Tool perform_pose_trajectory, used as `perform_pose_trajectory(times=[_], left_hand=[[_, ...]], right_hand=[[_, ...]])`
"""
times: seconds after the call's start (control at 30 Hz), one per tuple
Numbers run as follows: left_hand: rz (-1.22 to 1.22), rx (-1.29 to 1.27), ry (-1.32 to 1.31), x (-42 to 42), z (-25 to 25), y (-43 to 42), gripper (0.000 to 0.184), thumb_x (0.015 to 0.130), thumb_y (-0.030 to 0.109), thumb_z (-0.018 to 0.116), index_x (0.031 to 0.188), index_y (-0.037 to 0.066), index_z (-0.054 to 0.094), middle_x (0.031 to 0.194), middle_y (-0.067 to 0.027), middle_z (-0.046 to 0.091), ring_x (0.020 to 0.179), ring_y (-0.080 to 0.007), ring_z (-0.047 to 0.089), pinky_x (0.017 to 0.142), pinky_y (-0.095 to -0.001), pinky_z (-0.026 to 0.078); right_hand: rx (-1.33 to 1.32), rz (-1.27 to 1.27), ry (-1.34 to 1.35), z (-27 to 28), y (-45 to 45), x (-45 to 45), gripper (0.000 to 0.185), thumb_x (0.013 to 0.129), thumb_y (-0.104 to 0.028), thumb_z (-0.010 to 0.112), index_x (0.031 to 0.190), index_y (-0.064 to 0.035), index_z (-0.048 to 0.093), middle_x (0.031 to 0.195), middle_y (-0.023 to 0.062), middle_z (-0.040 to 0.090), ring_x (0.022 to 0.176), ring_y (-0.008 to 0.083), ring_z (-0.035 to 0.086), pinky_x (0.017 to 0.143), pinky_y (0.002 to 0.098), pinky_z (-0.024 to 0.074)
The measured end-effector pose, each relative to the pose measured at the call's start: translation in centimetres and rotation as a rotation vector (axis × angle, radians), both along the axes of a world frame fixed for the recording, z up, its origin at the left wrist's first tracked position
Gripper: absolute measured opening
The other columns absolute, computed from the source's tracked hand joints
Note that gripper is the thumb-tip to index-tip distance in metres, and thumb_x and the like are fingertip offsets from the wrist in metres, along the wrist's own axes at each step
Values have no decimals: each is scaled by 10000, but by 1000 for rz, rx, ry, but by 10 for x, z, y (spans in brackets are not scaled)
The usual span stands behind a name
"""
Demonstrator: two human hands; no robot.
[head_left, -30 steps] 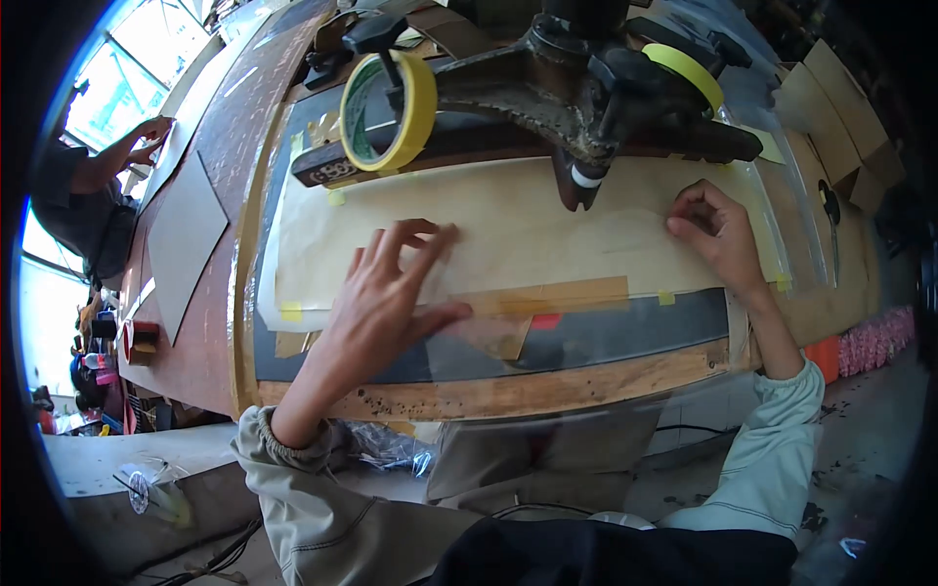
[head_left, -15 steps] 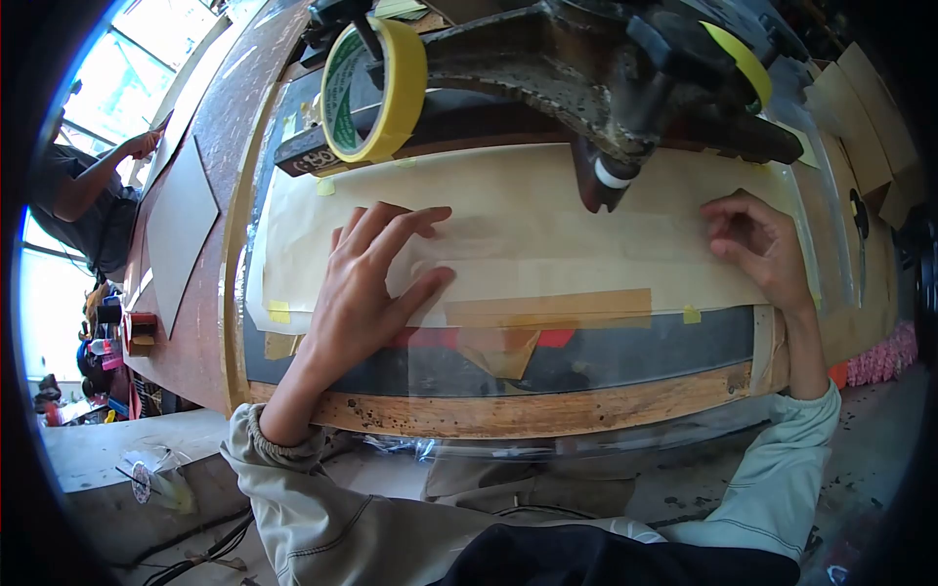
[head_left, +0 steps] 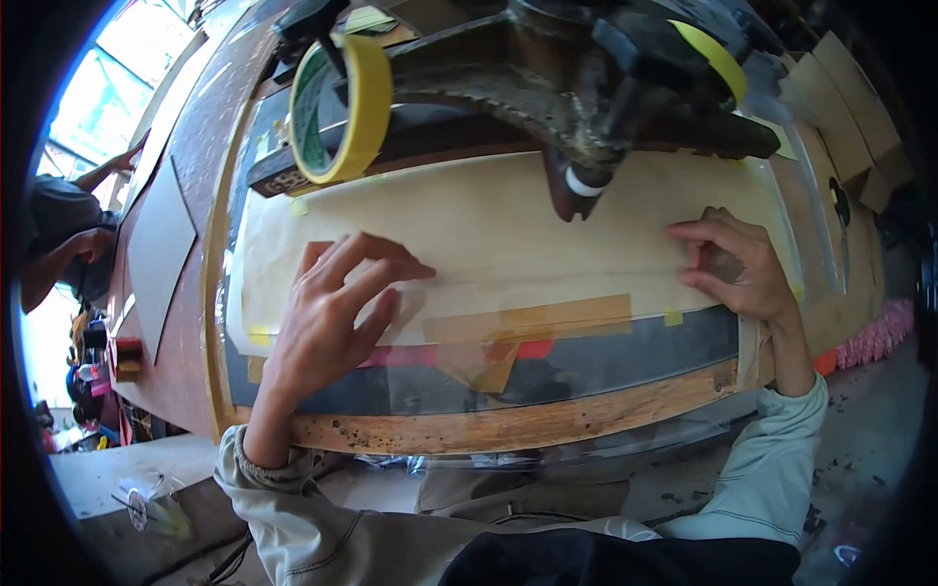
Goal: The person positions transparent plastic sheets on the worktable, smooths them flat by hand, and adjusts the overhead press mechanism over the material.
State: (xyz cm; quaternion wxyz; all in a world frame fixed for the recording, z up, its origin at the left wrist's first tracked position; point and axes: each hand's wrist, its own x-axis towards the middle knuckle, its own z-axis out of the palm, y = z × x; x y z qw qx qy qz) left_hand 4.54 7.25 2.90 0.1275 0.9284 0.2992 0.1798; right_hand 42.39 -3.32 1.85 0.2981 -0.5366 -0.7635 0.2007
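A long cream sheet of paper (head_left: 489,220) lies flat on a dark board (head_left: 664,352), held at its edges by bits of yellow tape (head_left: 673,317). Over the sheet's left part is my left hand (head_left: 332,308), index and middle fingers stretched out, thumb bent under and apart from them. At the right end, my right hand (head_left: 745,259) has its thumb and index finger spread, with nothing visible between them. A faint line crosses the paper between both hands. Brown tape strips (head_left: 567,314) cover the near edge, beside a red strip (head_left: 401,356).
A heavy metal machine arm (head_left: 547,78) with a dark bar overhangs the far side. On it hangs a yellow tape roll (head_left: 366,107). A wooden rail (head_left: 508,427) borders the near edge. Scissors (head_left: 840,220) lie right; another person (head_left: 68,230) is at left.
My left hand has come down toward the near edge and its fingers are lower. My right thumb and index finger are wider apart. The whole view has shifted slightly.
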Motion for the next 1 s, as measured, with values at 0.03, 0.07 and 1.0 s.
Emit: perform_pose_trajectory(times=[0.03, 0.07, 1.0], left_hand=[[-16, -5, 5, -1, -4, 2, 321, 713, -27, 667, 979, 152, 682, 963, -4, 617, 963, -206, 589, 856, -362, 400], [-12, 78, 22, 0, -6, 4, 307, 715, -17, 671, 972, 151, 678, 961, 2, 618, 961, -201, 591, 852, -360, 396], [238, 174, 437, 17, -1, -69, 734, 767, 347, 589, 1455, 156, 416, 1485, -176, 374, 1327, -294, 422, 1152, -550, 138]], right_hand=[[92, 10, -77, -3, 1, 1, 350, 684, 22, 748, 1022, -58, 710, 813, 38, 583, 774, 193, 576, 671, 307, 480], [184, 24, -154, -5, 2, 1, 303, 685, 14, 744, 978, -59, 724, 795, 34, 580, 766, 197, 573, 662, 311, 470], [138, -333, -650, -4, -76, -50, 514, 794, -195, 725, 1236, 28, 589, 1198, 158, 610, 1156, 292, 581, 1034, 442, 446]])
